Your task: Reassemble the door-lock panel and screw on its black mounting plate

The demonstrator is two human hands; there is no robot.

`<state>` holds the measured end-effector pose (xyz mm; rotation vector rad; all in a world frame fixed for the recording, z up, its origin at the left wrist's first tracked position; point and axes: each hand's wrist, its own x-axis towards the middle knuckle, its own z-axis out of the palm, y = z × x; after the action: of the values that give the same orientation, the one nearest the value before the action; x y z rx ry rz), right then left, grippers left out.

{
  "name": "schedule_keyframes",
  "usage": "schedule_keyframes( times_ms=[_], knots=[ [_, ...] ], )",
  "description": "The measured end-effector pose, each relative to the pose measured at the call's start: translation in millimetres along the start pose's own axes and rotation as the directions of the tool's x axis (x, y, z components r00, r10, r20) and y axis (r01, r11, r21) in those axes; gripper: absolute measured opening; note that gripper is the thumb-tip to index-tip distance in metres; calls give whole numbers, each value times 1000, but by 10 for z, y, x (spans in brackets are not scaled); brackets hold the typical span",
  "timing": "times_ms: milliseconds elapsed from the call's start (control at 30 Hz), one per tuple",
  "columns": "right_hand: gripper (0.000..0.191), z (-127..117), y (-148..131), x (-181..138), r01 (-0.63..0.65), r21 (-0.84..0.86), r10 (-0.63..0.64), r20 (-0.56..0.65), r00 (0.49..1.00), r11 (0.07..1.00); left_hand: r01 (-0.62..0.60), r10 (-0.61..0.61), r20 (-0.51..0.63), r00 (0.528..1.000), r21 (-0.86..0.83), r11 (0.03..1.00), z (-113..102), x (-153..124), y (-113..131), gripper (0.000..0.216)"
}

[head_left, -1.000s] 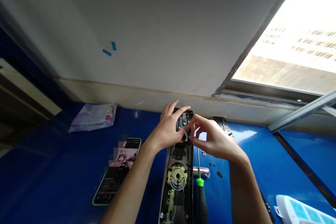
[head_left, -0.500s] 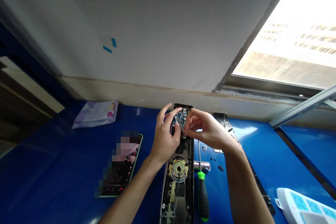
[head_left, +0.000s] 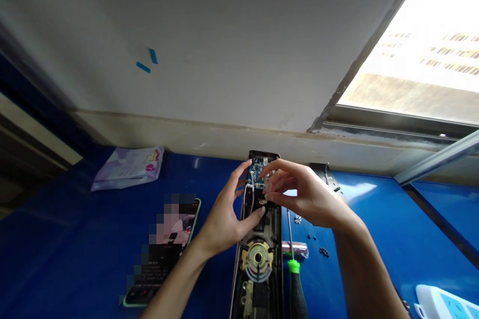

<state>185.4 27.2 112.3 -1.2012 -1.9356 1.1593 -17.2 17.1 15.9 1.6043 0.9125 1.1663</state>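
Note:
A long black electronic lock housing (head_left: 275, 239) lies lengthwise in front of me with its inside facing up. At its far end sits a blue circuit board (head_left: 255, 169), and a round brass-coloured part (head_left: 258, 257) lies nearer to me. My right hand (head_left: 307, 192) is closed over the board, thumb and fingertips pinching a pale cable (head_left: 266, 186); its ends are partly hidden. Spread wide, my left hand (head_left: 226, 217) rests along the housing's left side. Its index fingertip is by the board's upper left corner, and its thumb reaches across below the board. A white wire (head_left: 252, 192) runs down from the board.
Right of the housing lie a green-and-black screwdriver (head_left: 295, 279), a shiny wrapped cylinder (head_left: 299, 249), several small screws (head_left: 324, 252) and a black plate (head_left: 322, 172). A phone (head_left: 160, 259) and a soft packet (head_left: 129, 167) are on the left. A white power strip (head_left: 441, 301) sits lower right.
My left hand has opened wider, its thumb moving down the housing away from the cable. My right hand still pinches the cable. More of the circuit board shows; the view has shifted slightly.

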Motion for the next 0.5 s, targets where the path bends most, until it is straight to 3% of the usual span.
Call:
schedule_keyframes(
  times_ms=[133,500],
  knots=[
    [29,52,-4,42,3,-69,-5,-39,999,998,31,-26,56,998,-81,996,-40,27,0,86],
    [37,96,-12,29,-33,-175,22,-62,998,984,37,-30,65,997,-106,994,-36,9,15,74]
  ],
)
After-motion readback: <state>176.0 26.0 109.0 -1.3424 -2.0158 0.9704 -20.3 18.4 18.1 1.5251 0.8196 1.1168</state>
